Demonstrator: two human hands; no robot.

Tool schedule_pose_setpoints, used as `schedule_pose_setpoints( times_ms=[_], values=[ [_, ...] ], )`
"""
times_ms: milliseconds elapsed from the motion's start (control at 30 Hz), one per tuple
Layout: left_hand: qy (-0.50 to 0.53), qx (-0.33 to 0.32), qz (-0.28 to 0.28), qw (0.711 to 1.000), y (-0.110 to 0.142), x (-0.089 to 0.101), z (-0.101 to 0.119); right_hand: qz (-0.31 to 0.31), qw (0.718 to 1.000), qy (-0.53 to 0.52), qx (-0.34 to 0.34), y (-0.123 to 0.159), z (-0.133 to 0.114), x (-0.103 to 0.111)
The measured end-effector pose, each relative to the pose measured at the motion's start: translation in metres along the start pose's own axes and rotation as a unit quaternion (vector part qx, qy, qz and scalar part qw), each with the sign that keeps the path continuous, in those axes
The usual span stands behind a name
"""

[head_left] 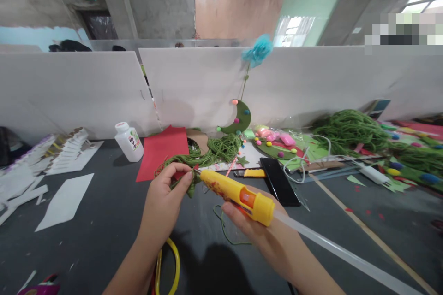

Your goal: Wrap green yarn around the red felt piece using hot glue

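Note:
In my right hand [256, 228] is a yellow hot glue gun [224, 186], its nozzle pointing left toward my left hand. A long translucent glue stick [339, 244] runs out of its back end. My left hand [162, 191] is closed, thumb and fingers pinching a small green felt piece [191, 188] right at the nozzle tip. The piece's full shape is hidden by the fingers. Behind it lies a bundle of green cord [221, 147]. I cannot tell whether the nozzle touches the felt.
A red sheet [166, 147] and a white bottle [129, 142] stand back left. A black phone [279, 182] and a yellow utility knife [254, 173] lie right of centre. Behind them is a green moon [242, 120] with pompoms. Yellow-handled scissors [176, 258] lie near the front.

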State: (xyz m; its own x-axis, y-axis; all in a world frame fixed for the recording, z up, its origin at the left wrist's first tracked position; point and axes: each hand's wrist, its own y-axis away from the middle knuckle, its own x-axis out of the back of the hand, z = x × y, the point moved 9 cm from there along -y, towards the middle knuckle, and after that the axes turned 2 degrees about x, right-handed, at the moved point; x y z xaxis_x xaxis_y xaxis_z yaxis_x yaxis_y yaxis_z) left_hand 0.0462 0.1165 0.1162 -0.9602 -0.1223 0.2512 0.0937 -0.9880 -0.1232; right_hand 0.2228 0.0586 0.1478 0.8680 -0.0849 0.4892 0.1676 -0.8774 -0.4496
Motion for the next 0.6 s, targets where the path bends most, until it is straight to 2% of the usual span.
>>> schedule_pose_setpoints(
  times_ms=[200,267,333,400,433,533,600],
  values=[
    [0.003,0.005,0.022,1.0,0.003,0.004,-0.002,-0.005,0.999,-0.019,-0.05,0.005,0.019,-0.003],
    [0.022,0.012,0.029,0.999,0.002,0.006,-0.005,-0.004,0.998,0.011,-0.061,0.004,0.021,-0.002],
    [0.059,0.022,0.042,0.997,-0.002,0.011,-0.01,-0.019,0.994,0.086,-0.062,0.001,0.019,-0.002],
    [0.096,0.032,0.058,0.993,-0.007,0.016,-0.017,-0.074,0.98,0.17,-0.068,-0.002,0.02,-0.011],
    [0.112,0.036,0.066,0.991,-0.011,0.019,-0.02,-0.121,0.969,0.206,-0.067,-0.002,0.022,-0.02],
    [0.136,0.043,0.076,0.987,-0.019,0.025,-0.026,-0.278,0.917,0.283,-0.037,0.01,0.038,-0.06],
    [0.146,0.046,0.072,0.986,-0.021,0.025,-0.028,-0.317,0.899,0.301,-0.026,0.018,0.054,-0.082]
  ],
)
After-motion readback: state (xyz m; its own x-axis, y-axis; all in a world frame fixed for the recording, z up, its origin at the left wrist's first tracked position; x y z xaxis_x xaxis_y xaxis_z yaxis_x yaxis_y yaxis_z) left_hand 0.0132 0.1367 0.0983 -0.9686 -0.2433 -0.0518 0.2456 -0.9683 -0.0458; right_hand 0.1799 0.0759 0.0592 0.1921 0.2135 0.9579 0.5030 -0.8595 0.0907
